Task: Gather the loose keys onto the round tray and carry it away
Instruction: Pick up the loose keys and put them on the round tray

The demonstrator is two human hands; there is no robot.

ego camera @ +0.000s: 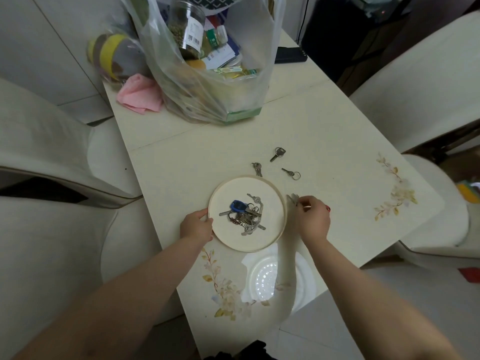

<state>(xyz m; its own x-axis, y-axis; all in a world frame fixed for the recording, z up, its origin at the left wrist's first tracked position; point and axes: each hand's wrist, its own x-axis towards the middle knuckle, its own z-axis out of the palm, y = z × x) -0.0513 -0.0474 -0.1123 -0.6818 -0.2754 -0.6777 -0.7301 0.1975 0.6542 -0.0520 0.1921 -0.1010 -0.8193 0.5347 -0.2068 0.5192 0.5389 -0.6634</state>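
Note:
A round cream tray lies on the table near me. A heap of keys with a blue fob fills its middle. My left hand grips the tray's left rim. Just right of the tray, my right hand pinches a small bunch of keys by the fingertips. Three loose keys rest on the table beyond the tray: one touching its far rim, one with a ring, and one farther back.
A full clear plastic bag stands at the table's far end, with a pink cloth and a wrapped jar to its left. A black device lies behind the bag. Cream chairs flank both sides.

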